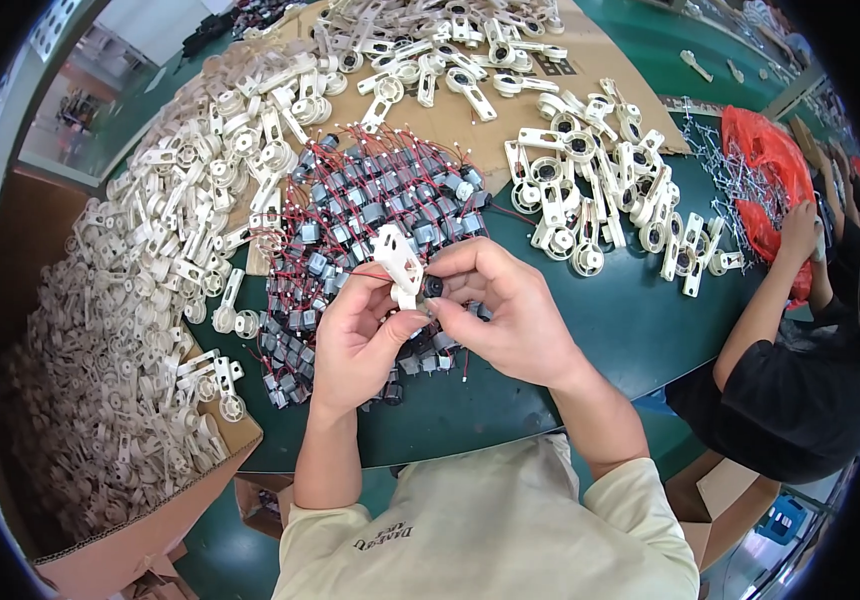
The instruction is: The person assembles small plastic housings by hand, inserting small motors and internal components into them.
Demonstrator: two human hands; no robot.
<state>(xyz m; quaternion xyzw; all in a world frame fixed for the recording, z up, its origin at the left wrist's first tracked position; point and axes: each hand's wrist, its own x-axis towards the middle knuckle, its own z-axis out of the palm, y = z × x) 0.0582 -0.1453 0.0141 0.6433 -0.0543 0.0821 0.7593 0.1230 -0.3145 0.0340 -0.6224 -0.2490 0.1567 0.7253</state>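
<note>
Left hand (355, 340) and right hand (510, 305) meet above the green desk (630, 320), both pinching one white plastic bracket (397, 262); right fingertips also press a small dark motor (433, 287) against it. Pile of red-wired motors (370, 210) lies just beneath; loose brackets (200, 170) heaped left

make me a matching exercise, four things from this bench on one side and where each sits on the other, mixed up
Things:
1. white plastic bracket
2. small motors with red wires
3. red plastic bag
4. cardboard box

Places:
A. by a co-worker's hand, far right
B. piled mid-table, beyond the hands
C. held between the left hand and right hand
D. lower left, full of white parts

Pairs: 1-C, 2-B, 3-A, 4-D
</note>
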